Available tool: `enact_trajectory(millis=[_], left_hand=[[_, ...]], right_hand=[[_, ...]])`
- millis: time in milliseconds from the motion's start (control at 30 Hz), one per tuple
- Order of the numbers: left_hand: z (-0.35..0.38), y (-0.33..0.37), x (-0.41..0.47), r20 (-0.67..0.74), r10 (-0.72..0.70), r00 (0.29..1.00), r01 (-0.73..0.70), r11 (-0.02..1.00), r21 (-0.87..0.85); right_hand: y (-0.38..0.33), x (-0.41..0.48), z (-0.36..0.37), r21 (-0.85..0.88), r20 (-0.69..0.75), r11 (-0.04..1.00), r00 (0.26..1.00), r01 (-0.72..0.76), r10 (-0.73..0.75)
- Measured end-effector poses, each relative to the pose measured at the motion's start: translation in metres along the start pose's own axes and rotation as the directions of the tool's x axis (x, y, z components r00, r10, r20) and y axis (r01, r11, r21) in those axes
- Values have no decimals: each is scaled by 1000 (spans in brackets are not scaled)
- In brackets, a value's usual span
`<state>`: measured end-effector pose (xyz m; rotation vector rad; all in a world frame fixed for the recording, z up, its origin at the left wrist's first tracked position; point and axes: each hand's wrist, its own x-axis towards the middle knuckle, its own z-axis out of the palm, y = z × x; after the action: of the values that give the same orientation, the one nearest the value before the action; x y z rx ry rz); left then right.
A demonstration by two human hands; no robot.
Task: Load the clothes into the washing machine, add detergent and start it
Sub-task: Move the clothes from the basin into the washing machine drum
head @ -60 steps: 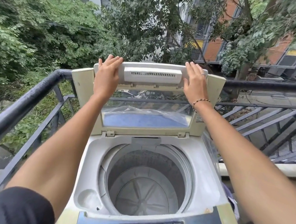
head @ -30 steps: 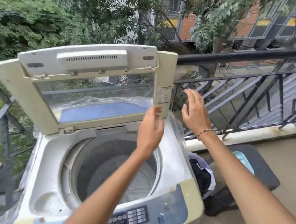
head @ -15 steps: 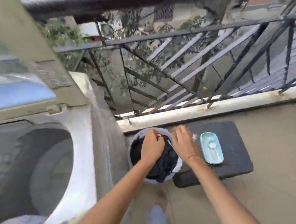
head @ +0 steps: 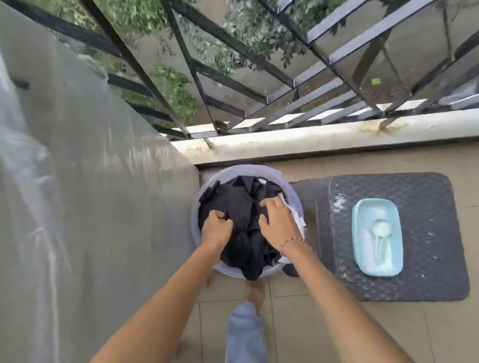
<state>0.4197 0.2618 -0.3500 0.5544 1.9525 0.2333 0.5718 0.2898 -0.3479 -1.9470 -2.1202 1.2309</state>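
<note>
Evidently the black clothes (head: 241,211) lay heaped in the round laundry basket (head: 242,168) on the floor, hard against the washing machine (head: 96,210), which I judged kept the lift short. The left hand (head: 217,229) had its fingers clenched on a fold of the cloth. The right hand (head: 276,223) clawed into the pile beside a white garment (head: 296,217), grasping more of it, and both seemed to be gathering one armful. Just beside the basket, a pale blue tray (head: 354,240) of white powder with a scoop (head: 379,228) waited on a dark mat (head: 438,246). The machine's tall plastic-wrapped wall stood in the way, and its opening was out of view. A bare foot (head: 254,295) stood near the basket.
</note>
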Motion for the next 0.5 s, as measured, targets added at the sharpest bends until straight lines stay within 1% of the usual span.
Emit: enact_trajectory(millis=[100, 167, 267, 333, 400, 500], left_hand=[[9, -18, 38, -16, 51, 999, -49, 993, 110], [15, -27, 60, -14, 84, 996, -82, 987, 139], [27, -30, 85, -13, 156, 988, -155, 986, 64], [34, -27, 96, 18, 166, 986, -165, 986, -9], [40, -25, 105, 9, 131, 991, -130, 990, -51], [38, -31, 111, -114, 93, 989, -107, 986, -125]], right_hand=[[16, 25, 39, 58, 119, 996, 991, -64, 57], [26, 38, 60, 95, 167, 989, 981, -111, 94], [41, 57, 88, 160, 213, 971, 966, -180, 144], [48, 68, 101, 205, 232, 955, 959, -215, 166], [51, 80, 113, 326, 259, 905, 947, -273, 192], [47, 90, 126, 528, 362, 737, 897, -421, 253]])
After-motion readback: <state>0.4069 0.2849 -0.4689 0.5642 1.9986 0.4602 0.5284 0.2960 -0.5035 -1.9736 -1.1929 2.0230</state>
